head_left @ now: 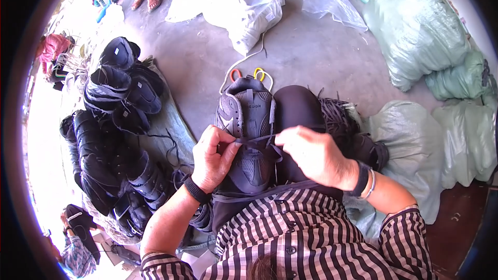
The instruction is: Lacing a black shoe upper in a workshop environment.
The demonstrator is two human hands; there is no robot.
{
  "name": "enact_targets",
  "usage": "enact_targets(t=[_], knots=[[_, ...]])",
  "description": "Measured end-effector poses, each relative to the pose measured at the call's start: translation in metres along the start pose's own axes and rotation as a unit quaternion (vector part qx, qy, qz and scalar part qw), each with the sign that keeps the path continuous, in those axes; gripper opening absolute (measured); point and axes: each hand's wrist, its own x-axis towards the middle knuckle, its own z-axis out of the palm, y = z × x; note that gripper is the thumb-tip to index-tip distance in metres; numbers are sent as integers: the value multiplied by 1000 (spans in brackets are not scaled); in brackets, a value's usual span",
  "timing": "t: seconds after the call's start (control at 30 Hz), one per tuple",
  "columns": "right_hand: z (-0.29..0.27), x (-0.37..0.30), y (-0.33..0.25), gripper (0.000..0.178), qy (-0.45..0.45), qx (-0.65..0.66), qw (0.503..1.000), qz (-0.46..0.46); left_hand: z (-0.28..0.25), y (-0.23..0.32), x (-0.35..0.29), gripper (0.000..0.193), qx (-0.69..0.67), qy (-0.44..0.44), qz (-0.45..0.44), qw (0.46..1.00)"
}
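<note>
Dark grey shoe point(249, 135) is lying on the person's lap, toe pointing away. Left hand point(211, 158) is pinching a dark lace point(259, 142) across the shoe's upper; right hand point(316, 155) is pinching the same lace's other end, pulling it taut. Pile of black shoes point(114, 124) is lying to the left on the floor.

Black shoe pile point(111, 140) at left; white sacks point(244, 5), green sacks point(420, 31) on concrete floor point(311, 57).
</note>
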Motion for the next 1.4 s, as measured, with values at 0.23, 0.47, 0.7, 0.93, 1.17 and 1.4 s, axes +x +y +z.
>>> enact_targets(t=[0.23, 0.47, 0.7, 0.93, 1.17, 1.4], knots=[[-15, 12, 26, 13, -83, 81, 976, 184, -4, -11, -2, 24, 1, -48, 32, 998], [-39, 7, 20, 14, 101, 109, 951, 272, -5, -11, -30, 28, -61, 11, -164, 985], [27, -14, 8, 8, -110, -54, 991, 46, -13, -5, -25, 21, 2, -45, -87, 995], [11, -1, 1, 4, -116, -163, 979, 27, -15, -5, -28, 16, -9, 7, -108, 994], [16, 13, 1, 3, -32, -120, 992, 24, -25, 4, -4, 11, -319, 1, -250, 914], [4, 17, 0, 10, -104, 206, 959, 163, -25, -2, 5, 11, -378, 13, -301, 876]])
